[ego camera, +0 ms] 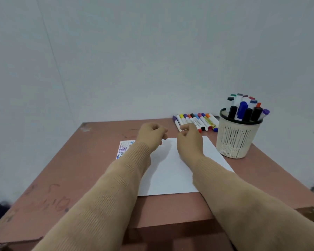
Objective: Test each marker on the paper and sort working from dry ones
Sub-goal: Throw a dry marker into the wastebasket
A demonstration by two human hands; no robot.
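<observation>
A blank white paper sheet (170,176) lies in the middle of the brown table (76,160). At the sheet's far left a strip of paper (124,149) shows the word "test" written in several colours, partly hidden by my left sleeve. My left hand (151,135) hovers over the sheet's far edge with its fingers curled in and nothing visible in them. My right hand (188,140) hovers beside it, fingers loosely bent, its fingertips just short of a row of several capped markers (196,121) lying at the table's far edge.
A white mesh cup (237,140) stands at the right of the sheet, filled with several upright markers (243,108). A pale wall rises right behind the table. The table's near edge drops off below my forearms.
</observation>
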